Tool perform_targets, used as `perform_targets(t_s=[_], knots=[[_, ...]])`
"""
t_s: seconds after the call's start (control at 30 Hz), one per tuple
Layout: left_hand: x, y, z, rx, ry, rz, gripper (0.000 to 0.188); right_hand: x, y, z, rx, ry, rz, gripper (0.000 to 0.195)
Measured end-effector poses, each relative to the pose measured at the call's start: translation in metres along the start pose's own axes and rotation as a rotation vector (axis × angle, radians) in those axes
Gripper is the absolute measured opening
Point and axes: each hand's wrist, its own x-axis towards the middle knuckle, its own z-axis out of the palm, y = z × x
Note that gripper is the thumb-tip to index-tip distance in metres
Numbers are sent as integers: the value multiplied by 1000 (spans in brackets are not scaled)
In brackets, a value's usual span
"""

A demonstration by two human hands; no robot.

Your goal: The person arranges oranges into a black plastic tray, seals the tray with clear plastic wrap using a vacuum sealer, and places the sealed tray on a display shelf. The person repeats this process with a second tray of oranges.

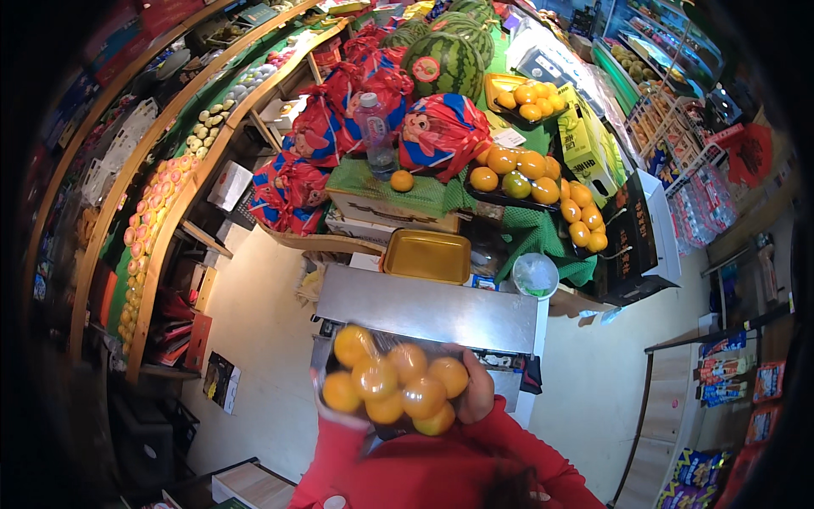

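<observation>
Several oranges lie in a dark tray under clear film, and this wrapped tray of oranges (397,385) is held close to my chest. My left hand (340,410) grips its left end, partly hidden behind the fruit. Around the right end curl the fingers and thumb of my right hand (478,385). Just beyond the tray is the bare metal top of a wrapping machine or work stand (426,308). An empty gold tray (427,256) rests at the far edge of that top.
Behind are red-and-blue wrapped bundles (439,133), a plastic bottle (376,137), a single orange (402,181) and watermelons (445,60). More wrapped orange trays (516,173) sit to the right, above a white bucket (535,275). Wooden fruit shelves (172,248) run along the left.
</observation>
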Motion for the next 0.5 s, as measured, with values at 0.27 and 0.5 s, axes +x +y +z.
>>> perform_targets(t_s=[0.27,0.5], knots=[[10,7,71,393,-223,-52,53,-27,27,25,-379,-441,129,56],[30,-12,64,-146,-466,-460,80,-32,-5,7,-1248,-835,78,24]])
